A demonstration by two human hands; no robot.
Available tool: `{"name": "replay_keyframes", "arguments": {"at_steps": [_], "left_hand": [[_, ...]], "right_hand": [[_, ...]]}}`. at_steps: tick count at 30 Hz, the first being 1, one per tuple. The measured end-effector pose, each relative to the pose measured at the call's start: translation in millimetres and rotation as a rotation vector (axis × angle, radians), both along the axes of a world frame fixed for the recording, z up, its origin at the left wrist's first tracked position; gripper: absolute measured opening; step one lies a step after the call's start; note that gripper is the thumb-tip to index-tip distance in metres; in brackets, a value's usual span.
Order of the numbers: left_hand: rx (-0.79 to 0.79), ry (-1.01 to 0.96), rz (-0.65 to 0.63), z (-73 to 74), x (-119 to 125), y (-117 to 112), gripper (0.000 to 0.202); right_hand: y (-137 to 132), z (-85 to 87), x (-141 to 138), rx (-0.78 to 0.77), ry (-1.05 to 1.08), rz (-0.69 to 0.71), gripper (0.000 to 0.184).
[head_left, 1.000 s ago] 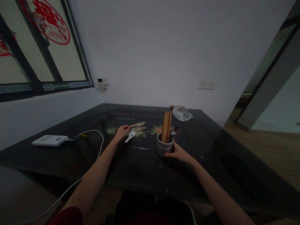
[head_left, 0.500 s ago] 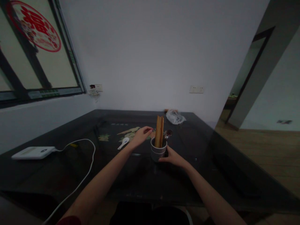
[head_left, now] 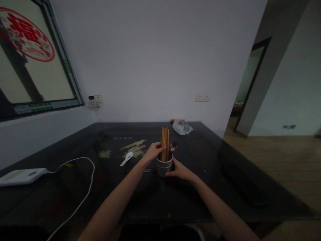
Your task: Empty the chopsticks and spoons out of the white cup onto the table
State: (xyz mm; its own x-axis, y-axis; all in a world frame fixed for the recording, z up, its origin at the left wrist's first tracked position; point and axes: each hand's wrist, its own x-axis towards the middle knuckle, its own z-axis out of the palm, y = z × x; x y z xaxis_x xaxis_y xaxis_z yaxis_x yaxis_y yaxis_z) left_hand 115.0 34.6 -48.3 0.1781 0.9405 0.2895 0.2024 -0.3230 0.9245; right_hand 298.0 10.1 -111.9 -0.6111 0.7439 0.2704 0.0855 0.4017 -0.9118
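Against a pale wall (head_left: 140, 67), dark glossy table (head_left: 193, 147)

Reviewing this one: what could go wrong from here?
The tall brown wooden chopsticks rise well above the round grey cup, so a sideways push from the left hand might tip it if the right hand loosened its hold. Any pull on them could also disturb the shiny metal spoon leaning beside them.

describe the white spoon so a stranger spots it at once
On the glossy black table, find the left hand at the brown wooden chopsticks. Left of it lies the small white spoon, blue-marked, unlike the shiny metal cutlery in the round grey cup.
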Motion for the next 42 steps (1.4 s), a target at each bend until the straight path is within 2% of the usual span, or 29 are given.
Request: {"name": "replay_keyframes", "arguments": {"at_steps": [5, 11, 16, 22, 28, 35, 39, 42], "left_hand": [[0.032, 0.035, 0.031, -0.9, -0.3, -0.9, 0.026], [0.040, 0.032, -0.022, 1.2, -0.5, -5.1, 0.032], [0.054, 0.077, 0.021, 2.8, 0.2, -7.0, 0.028], [0.105, 0.137, 0.016, 6.2, 0.8, -16.6, 0.026], [0.205, 0.140, 0.101, 5.6, 1.4, -22.5, 0.022], [0.232, 0.095, 0.185, 5.3, 6.4, -28.7, 0.019], [0.268, -0.063, 0.218, 18.4, 11.8, -36.4, 0.019], [0.342, -0.253, 0.248, 45.0, 6.0, -45.5, 0.022]], "right_hand": [[-1.3, 2.5, -0.6, -0.006, -0.010, 0.002, 0.098], [-3.0, 5.7, -0.8, -0.006, -0.042, -0.023, 0.094], [-4.8, 8.0, -0.2, 0.003, -0.041, -0.032, 0.094], [-7.0, 9.8, 0.1, -0.020, -0.026, -0.024, 0.096], [-7.0, 10.2, -0.3, -0.005, -0.029, -0.030, 0.097], [-4.3, 6.3, -0.9, 0.000, -0.024, -0.020, 0.094], [-4.2, 5.5, -0.4, 0.005, -0.010, -0.007, 0.093], [-4.8, 6.6, 0.5, 0.002, -0.026, -0.013, 0.093]]}}
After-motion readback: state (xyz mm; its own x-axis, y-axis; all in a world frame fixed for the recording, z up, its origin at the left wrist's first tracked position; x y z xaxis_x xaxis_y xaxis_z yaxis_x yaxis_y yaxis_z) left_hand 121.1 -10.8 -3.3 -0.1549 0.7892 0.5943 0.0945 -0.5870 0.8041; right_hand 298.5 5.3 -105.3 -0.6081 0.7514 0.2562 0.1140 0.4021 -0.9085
